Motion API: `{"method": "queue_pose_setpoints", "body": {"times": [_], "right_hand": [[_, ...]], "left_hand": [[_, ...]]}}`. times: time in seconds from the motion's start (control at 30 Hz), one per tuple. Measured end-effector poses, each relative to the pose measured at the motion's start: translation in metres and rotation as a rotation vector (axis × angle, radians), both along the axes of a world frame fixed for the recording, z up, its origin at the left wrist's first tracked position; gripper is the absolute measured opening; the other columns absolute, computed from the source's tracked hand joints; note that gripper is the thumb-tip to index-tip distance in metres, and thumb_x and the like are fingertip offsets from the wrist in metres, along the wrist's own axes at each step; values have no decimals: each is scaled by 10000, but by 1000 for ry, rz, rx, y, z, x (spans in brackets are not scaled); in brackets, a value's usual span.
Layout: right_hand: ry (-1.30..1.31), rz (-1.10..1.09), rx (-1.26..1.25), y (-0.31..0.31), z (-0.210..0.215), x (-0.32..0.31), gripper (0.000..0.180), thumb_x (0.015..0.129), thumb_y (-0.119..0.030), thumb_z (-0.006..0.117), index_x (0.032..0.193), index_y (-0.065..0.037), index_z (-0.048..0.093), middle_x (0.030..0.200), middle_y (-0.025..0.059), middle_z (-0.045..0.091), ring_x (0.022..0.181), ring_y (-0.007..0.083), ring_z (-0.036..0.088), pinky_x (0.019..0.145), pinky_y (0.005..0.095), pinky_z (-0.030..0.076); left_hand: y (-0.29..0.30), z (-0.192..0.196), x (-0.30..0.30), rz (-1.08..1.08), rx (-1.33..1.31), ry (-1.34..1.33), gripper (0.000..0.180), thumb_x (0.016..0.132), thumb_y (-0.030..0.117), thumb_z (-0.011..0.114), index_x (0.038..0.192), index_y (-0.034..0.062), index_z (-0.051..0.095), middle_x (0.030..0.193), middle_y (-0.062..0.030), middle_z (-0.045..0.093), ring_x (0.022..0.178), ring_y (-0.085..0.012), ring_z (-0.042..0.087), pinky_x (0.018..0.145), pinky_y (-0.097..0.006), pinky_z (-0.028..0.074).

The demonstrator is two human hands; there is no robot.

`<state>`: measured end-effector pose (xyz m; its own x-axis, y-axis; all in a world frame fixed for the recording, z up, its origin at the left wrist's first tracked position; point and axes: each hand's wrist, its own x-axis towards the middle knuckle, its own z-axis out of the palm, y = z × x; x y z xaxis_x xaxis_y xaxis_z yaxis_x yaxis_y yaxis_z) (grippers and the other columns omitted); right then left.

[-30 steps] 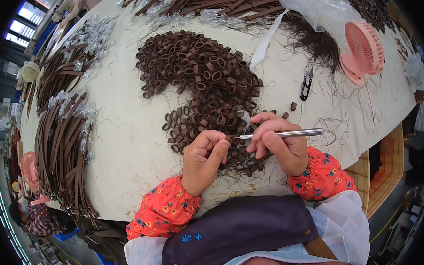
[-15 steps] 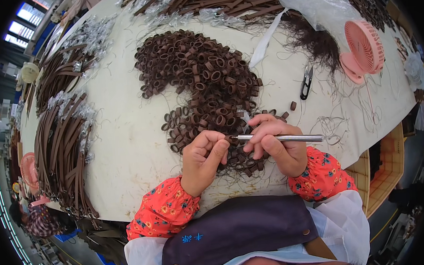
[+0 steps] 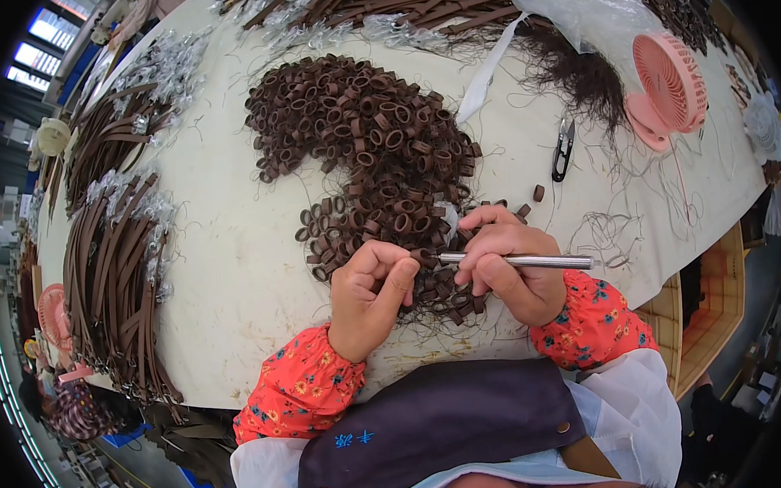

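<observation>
Brown loop at the tip of a metal rod

Beside the pale table stands a wooden box, its contents unclear. The left hand pinches the small loop over a heap of similar loops; the right hand grips the smooth, silvery rod. Flat straps, crumpled clear plastic, black snips and a pink fan flank the heap

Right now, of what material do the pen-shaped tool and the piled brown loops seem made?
Pen-shaped tool: probably polished metal; the barrel is silvery with bright highlights.
Brown loops: perhaps leather or imitation, mostly matte, flat strips curved into bands; I cannot tell which.
</observation>
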<state>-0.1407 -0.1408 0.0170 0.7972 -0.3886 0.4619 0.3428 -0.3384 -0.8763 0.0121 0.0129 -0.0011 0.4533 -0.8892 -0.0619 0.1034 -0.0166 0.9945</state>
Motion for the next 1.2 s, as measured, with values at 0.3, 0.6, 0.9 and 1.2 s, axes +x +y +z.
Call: {"method": "queue_pose_setpoints", "body": {"times": [0.3, 0.6, 0.9, 1.2], "right_hand": [[-34, -76, 61, -4, 3, -2, 139, 968, -108, 490, 955, -33, 606, 632, -3, 601, 602, 102, 610, 980, 408, 390], [-35, -54, 52, -4, 4, -2, 149, 981, -117, 483, 967, -25, 599, 642, 0, 603, 623, 103, 615, 960, 399, 405], [-28, -55, 47, -4, 2, -2, 151, 981, -108, 480, 983, -11, 596, 641, 14, 604, 639, 122, 614, 900, 351, 436], [110, -139, -111, 5, 1, 7, 294, 799, -54, 730, 1061, -54, 597, 806, 70, 646, 761, 177, 657, 705, 282, 516]], "left_hand": [[-10, 0, 11, 99, 2, -1103, 187, 830, 15, 658, 997, 98, 643, 672, 28, 529, 582, -102, 469, 557, -282, 339], [-12, -3, 6, -69, 14, -1350, 200, 746, 165, 748, 937, 156, 686, 679, 11, 449, 657, -184, 471, 630, -340, 322], [-14, -1, 1, -102, 64, -1357, 216, 747, 182, 749, 952, 165, 682, 742, 23, 476, 720, -179, 481, 681, -346, 323], [-7, -3, -4, 48, -191, -806, 326, 738, 53, 762, 1035, 75, 630, 1009, -69, 661, 862, -233, 620, 711, -319, 433]]}}
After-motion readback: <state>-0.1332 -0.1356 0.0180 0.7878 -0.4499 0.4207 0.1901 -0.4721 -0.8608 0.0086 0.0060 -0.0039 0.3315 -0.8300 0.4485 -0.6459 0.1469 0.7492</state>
